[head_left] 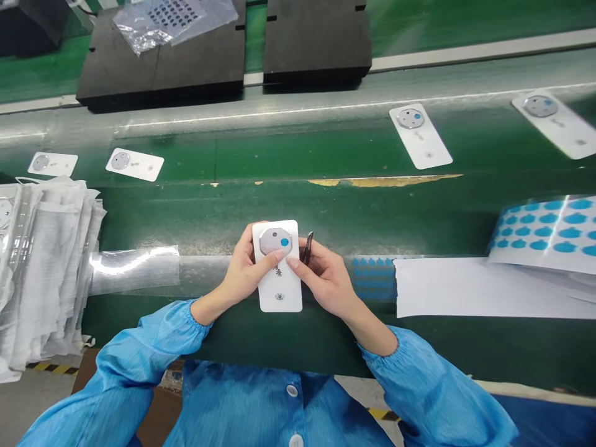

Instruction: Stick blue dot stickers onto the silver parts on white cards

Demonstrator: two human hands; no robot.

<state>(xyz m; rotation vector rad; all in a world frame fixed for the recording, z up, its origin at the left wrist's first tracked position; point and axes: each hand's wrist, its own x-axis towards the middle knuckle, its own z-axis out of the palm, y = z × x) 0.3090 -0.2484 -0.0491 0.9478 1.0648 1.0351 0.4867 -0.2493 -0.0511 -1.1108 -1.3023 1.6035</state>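
Both hands are working a white card at the bench edge.

The left hand (pixel 246 264) is gripping the white card (pixel 278 273), its fingers (pixel 274 256) pressing just below the blue dot sticker (pixel 285 242) already sitting on the silver disc (pixel 274 240). The right hand (pixel 323 276) is pinching dark tweezers (pixel 307 247) beside the card. Both forearms are angling inward, blue sleeves (pixel 139 354) low. Dotted cards (pixel 419 135) are lying farther along the green belt (pixel 279 155); a sticker sheet (pixel 544 233) lies to the right, bagged stock (pixel 41 267) to the left.
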